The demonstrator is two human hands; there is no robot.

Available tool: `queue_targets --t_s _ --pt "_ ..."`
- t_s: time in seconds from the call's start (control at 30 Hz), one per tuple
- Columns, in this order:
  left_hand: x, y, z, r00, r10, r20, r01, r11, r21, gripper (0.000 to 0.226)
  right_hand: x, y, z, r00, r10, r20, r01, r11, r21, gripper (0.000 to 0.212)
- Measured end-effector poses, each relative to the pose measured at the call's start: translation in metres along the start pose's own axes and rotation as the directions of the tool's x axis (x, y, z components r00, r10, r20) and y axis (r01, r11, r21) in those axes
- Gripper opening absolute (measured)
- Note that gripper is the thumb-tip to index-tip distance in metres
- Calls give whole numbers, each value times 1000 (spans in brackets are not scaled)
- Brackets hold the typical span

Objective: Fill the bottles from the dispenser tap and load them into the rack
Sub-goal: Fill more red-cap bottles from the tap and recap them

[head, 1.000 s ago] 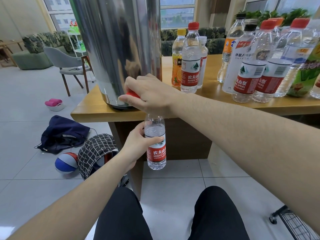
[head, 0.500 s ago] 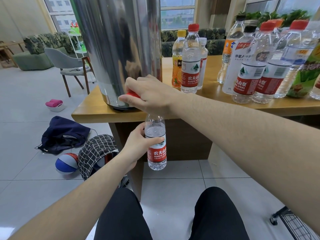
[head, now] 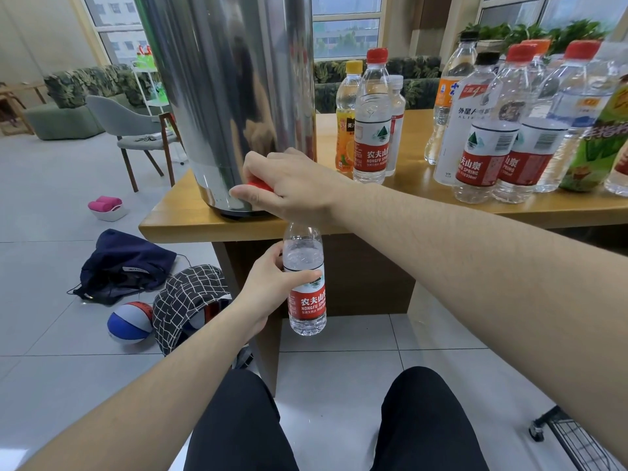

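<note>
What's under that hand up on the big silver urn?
A red tap handle peeks out beneath the right hand, low on the urn. The spout itself is covered. Directly below, the left hand holds a bottle, its mouth hidden behind the right wrist.

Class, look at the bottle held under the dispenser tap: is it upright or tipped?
Upright. The left hand grips the bottle with its neck pointing straight up beneath the right hand on the red tap handle.

Bright, even daylight comes from the windows (head: 343, 25) behind. The steel dispenser (head: 224, 96) carries soft reflections. Wide-angle distortion bends the edges; focus is sharp.
</note>
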State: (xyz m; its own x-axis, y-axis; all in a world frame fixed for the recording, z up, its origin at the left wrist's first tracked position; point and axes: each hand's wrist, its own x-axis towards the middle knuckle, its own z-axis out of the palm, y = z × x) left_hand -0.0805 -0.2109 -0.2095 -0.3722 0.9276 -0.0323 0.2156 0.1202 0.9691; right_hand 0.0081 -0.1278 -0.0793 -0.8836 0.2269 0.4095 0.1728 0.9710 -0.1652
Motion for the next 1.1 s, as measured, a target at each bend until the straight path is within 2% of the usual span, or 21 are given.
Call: queue_targets --t_s 1.1 --pt "-1 2 -1 999 -37 -24 37 999 32 67 1 -2 -2 998 53 -38 -49 993 110 32"
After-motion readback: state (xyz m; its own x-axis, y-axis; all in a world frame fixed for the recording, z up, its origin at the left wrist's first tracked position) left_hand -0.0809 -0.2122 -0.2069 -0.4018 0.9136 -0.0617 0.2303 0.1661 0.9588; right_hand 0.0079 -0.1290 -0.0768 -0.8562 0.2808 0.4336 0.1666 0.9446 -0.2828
